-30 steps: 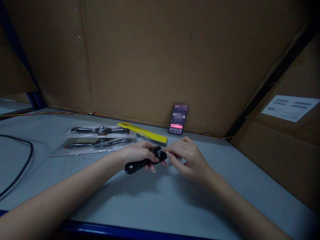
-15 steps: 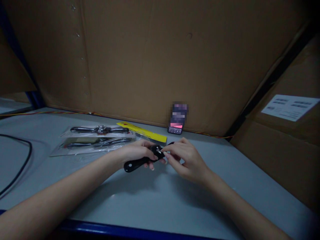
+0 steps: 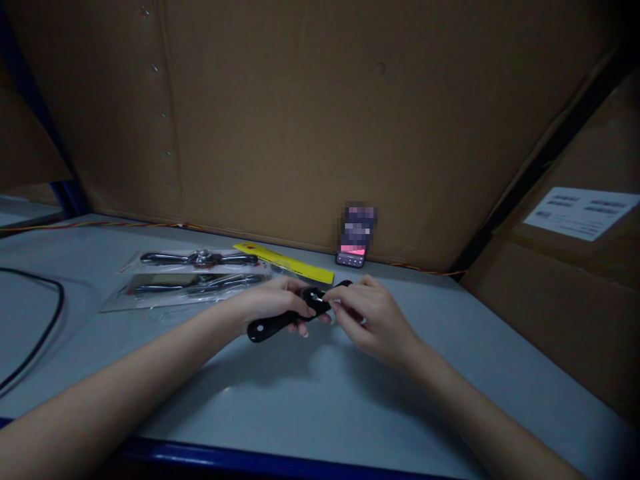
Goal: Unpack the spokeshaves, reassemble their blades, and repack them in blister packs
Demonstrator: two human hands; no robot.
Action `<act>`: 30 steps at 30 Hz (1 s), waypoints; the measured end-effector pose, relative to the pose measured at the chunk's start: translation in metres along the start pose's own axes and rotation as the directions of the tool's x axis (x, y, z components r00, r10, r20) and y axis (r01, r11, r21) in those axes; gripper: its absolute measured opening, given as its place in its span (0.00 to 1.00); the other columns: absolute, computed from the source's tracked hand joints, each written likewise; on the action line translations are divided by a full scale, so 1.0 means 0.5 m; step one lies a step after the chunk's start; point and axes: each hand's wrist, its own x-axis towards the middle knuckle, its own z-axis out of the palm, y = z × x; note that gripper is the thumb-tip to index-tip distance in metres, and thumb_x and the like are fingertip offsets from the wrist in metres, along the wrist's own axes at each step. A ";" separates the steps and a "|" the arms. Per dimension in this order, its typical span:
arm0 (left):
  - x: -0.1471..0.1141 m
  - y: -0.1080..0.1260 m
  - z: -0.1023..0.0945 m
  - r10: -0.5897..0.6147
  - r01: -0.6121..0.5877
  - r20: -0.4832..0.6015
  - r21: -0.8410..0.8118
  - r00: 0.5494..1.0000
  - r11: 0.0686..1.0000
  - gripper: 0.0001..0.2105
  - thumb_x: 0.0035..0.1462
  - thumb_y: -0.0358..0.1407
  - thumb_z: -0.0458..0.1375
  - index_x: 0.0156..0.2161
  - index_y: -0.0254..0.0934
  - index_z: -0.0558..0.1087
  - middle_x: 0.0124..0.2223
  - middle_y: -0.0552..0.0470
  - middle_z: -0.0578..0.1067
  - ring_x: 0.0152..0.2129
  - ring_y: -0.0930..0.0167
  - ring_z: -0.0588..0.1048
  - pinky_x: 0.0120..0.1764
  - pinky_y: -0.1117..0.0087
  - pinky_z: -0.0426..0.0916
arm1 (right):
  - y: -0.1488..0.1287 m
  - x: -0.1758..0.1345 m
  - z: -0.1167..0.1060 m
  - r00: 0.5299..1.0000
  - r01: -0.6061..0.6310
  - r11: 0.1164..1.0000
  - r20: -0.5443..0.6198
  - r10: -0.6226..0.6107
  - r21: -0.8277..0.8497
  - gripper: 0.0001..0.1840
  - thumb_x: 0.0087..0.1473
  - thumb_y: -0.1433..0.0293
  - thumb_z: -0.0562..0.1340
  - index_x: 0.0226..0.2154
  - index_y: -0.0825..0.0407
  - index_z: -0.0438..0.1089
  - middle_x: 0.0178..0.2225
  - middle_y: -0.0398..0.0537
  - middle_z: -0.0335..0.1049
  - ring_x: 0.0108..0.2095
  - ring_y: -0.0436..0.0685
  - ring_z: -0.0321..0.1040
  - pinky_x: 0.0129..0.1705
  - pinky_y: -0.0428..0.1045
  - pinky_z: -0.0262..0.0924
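Observation:
A black spokeshave (image 3: 273, 327) is held above the grey table, one handle pointing to the lower left and the other to the upper right. My left hand (image 3: 280, 299) is closed around its middle, thumb on top and fingertips showing below. At the tool's centre there is a small silver metal part (image 3: 316, 297), which looks like a screw. My right hand (image 3: 373, 317) pinches at this part with thumb and forefinger, partly hiding it and the far handle.
Two clear-wrapped packs lie to the left: a packaged spokeshave (image 3: 203, 259) and a second pack (image 3: 195, 285) nearer me. Behind my hands is a yellow card strip (image 3: 300, 267). A phone (image 3: 351, 257) leans on the cardboard wall (image 3: 275, 133). A black cable (image 3: 61, 303) curves at far left.
My right fingers have turned slightly at the metal part, and more of the far handle shows behind them. My left hand keeps its hold on the spokeshave.

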 end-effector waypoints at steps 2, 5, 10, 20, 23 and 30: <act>0.000 0.000 0.000 0.001 -0.001 -0.003 -0.002 1.000 1.000 0.07 0.45 0.25 0.56 0.32 0.31 0.71 0.20 0.57 0.72 0.14 0.77 0.70 0.18 0.78 0.61 | -0.003 0.000 0.001 1.000 0.023 0.998 0.019 -0.024 0.051 0.09 0.53 0.74 0.55 0.35 0.53 0.70 0.26 0.43 0.73 0.24 0.50 0.64 0.33 0.50 0.47; -0.001 0.001 0.002 -0.004 0.004 -0.008 0.009 1.000 1.000 0.05 0.45 0.25 0.55 0.31 0.31 0.70 0.19 0.57 0.71 0.14 0.77 0.70 0.18 0.78 0.61 | -0.005 0.001 0.003 0.997 0.057 0.994 0.041 -0.061 0.098 0.13 0.54 0.75 0.54 0.41 0.53 0.69 0.29 0.44 0.74 0.26 0.50 0.65 0.34 0.49 0.48; -0.001 0.002 0.002 -0.020 0.020 -0.007 0.014 1.000 1.000 0.06 0.46 0.24 0.55 0.32 0.30 0.70 0.19 0.57 0.71 0.14 0.77 0.70 0.18 0.78 0.60 | 0.003 -0.001 0.004 0.998 0.055 0.998 0.032 -0.056 0.018 0.15 0.55 0.74 0.54 0.44 0.50 0.69 0.30 0.45 0.74 0.29 0.52 0.67 0.34 0.50 0.46; -0.010 0.013 0.010 -0.040 0.041 -0.032 0.027 0.999 0.999 0.07 0.45 0.25 0.56 0.34 0.28 0.70 0.22 0.56 0.71 0.15 0.78 0.70 0.18 0.78 0.59 | -0.002 0.000 0.009 1.000 -0.025 0.996 0.011 0.026 -0.091 0.08 0.55 0.67 0.56 0.32 0.53 0.68 0.21 0.41 0.67 0.20 0.49 0.58 0.33 0.49 0.46; -0.006 0.006 0.009 -0.030 0.030 0.007 0.025 1.000 0.999 0.07 0.45 0.26 0.56 0.33 0.30 0.69 0.20 0.56 0.71 0.14 0.77 0.71 0.18 0.78 0.61 | -0.011 0.001 0.014 1.000 -0.015 0.999 0.022 0.016 -0.047 0.07 0.55 0.67 0.56 0.32 0.53 0.68 0.21 0.40 0.67 0.21 0.49 0.59 0.33 0.49 0.46; -0.004 -0.001 0.012 -0.033 0.033 0.020 0.013 0.999 0.999 0.07 0.45 0.27 0.57 0.33 0.30 0.69 0.21 0.58 0.71 0.15 0.77 0.71 0.18 0.79 0.62 | -0.016 0.003 0.020 0.997 -0.065 0.996 -0.056 0.061 -0.059 0.07 0.54 0.67 0.58 0.32 0.54 0.66 0.21 0.40 0.67 0.19 0.48 0.58 0.33 0.48 0.46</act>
